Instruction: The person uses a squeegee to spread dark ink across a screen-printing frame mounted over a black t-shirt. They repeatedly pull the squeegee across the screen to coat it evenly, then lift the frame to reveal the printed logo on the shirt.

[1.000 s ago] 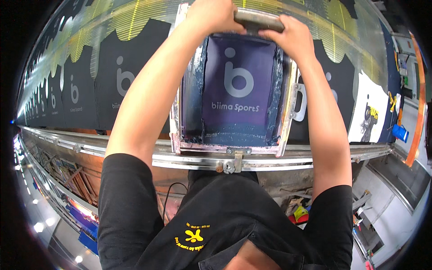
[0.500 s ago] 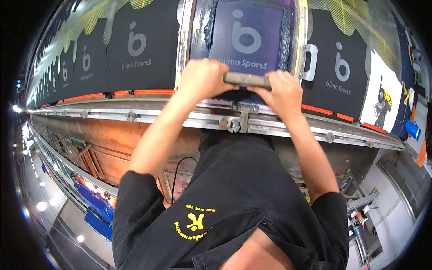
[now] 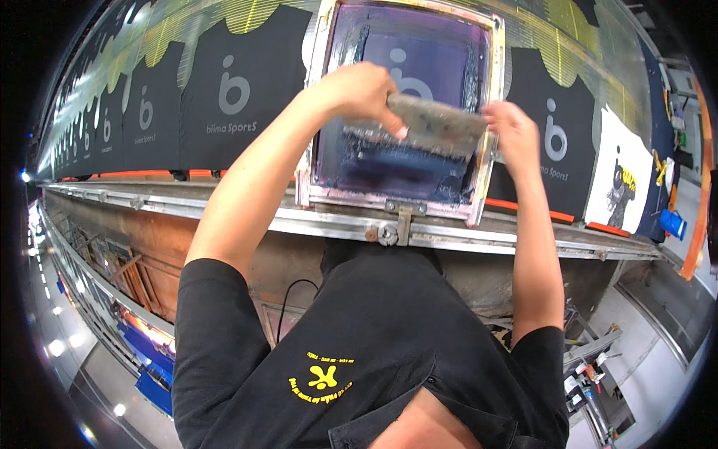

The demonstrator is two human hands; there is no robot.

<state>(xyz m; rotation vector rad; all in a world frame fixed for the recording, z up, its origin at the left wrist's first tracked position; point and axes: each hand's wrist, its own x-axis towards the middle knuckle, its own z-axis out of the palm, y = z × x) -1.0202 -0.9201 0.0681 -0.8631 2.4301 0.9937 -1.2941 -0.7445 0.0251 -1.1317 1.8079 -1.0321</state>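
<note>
My left hand point(image 3: 366, 93) is closed round the left end of a squeegee point(image 3: 437, 127), a wide, ink-stained blade. The squeegee is tilted with its broad face showing, over a framed printing screen point(image 3: 490, 67). Purple mesh fills the screen, and dark ink lies smeared along its sides and near end. A pale round logo point(image 3: 400, 60) shows through the mesh, partly covered by the squeegee and my left hand. My right hand point(image 3: 514, 135) has curled fingers at the screen's right rail, close to the squeegee's right end. What those fingers hold, if anything, is hidden.
Black shirt panels point(image 3: 206, 97) with pale logos lie in a row to the left; another panel point(image 3: 553, 135) lies right of the screen. Beyond it is a white printed sheet point(image 3: 617, 179). A metal rail point(image 3: 299, 222) with a clamp point(image 3: 404, 224) runs along the table's near edge.
The squeegee, held upright by both hands at the near end, is now tilted broad face up in my left hand. My right hand has moved off its handle toward the screen's right rail.
</note>
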